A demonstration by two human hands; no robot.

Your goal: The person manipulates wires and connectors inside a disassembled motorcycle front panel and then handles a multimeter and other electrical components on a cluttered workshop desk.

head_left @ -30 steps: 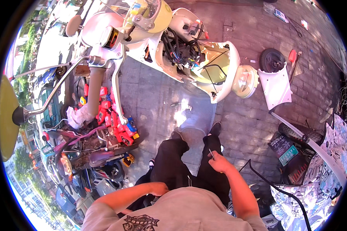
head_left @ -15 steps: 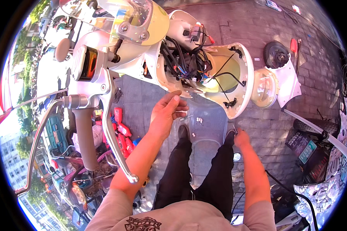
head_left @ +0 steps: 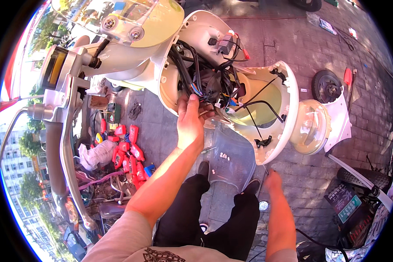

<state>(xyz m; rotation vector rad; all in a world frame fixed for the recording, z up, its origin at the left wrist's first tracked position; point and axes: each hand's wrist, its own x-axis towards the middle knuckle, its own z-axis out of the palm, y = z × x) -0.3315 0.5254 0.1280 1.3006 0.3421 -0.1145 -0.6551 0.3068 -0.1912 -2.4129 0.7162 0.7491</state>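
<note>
My left hand [head_left: 191, 118] reaches into the open white scooter front [head_left: 170, 98], its fingers curled at the bundle of black and coloured wires [head_left: 196, 81]. My right hand [head_left: 273, 179] hangs low right, closed on a thin metal tool [head_left: 266, 169] whose exact kind I cannot tell. A white oval housing [head_left: 288, 122] with a pale yellow inside and black clips lies open beside the wiring, next to a clear round lamp cover [head_left: 310, 126]. The handlebar grip [head_left: 52, 153], brake lever [head_left: 67, 166] and a yellow windscreen piece [head_left: 157, 24] are on my left. A translucent sheet [head_left: 231, 161] is below.
Red bottles [head_left: 135, 153], a white plastic bundle [head_left: 91, 155] and scooters crowd the left side of the paving. A small wheel [head_left: 325, 85] and white panel [head_left: 340, 122] lie at right, with a tyre [head_left: 360, 177], metal bar [head_left: 358, 170] and black cable [head_left: 314, 240] lower down.
My left hand has risen from near my waist into the wiring. My right hand has moved forward and right, still holding the tool. The view has shifted closer to the scooter front.
</note>
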